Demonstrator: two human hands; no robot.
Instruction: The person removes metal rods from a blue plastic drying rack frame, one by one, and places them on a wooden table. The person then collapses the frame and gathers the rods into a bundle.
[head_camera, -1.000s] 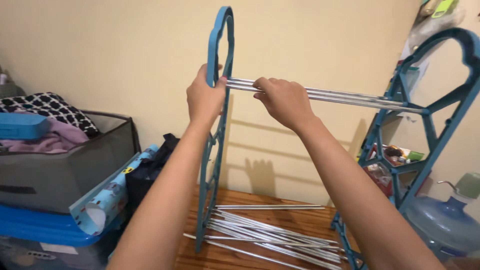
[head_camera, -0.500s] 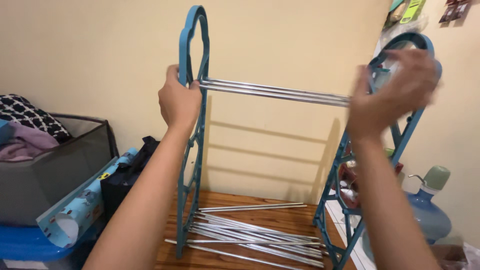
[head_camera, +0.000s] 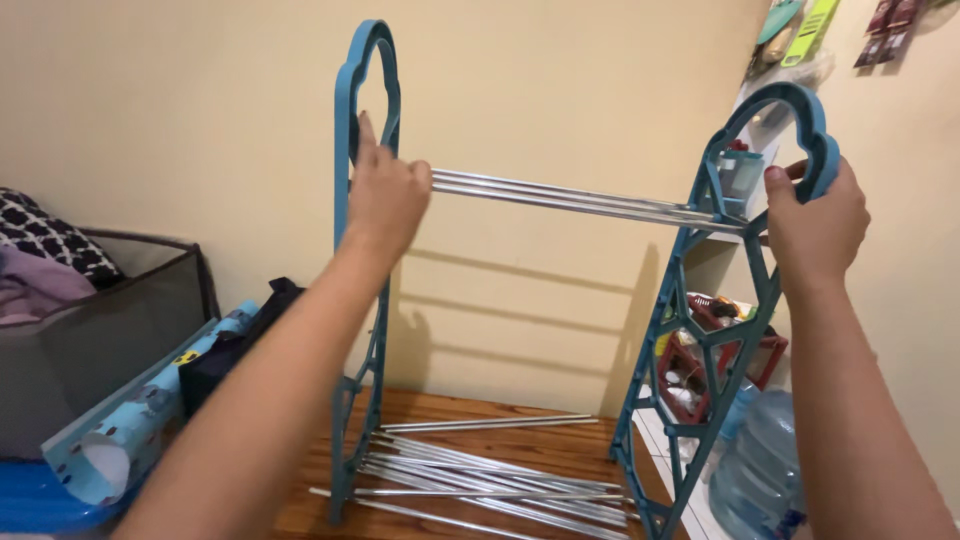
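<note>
At upper centre of the frame, the left hand (head_camera: 385, 200) is closed around the left side panel (head_camera: 345, 300), a blue moulded plastic frame with a scalloped loop top, at the point where the metal rods (head_camera: 570, 197) enter it. At upper right, the right hand (head_camera: 815, 225) is wrapped around the rounded top of the right side panel (head_camera: 700, 330), of the same blue plastic with openwork hexagonal cut-outs; thumb on the near face, fingers behind. Two thin, shiny, straight tubes span horizontally between the panels near their tops. Both panels stand upright on a wooden surface (head_camera: 480, 410) of reddish-brown grain at lower centre. A loose bundle of spare rods (head_camera: 500, 480), same polished metal, lies flat between the panel feet. Lower left: a roll of patterned light-blue paper (head_camera: 130, 420) leaning on a grey fabric bin (head_camera: 90, 340). Lower right: a translucent blue water jug (head_camera: 760, 470).
</note>
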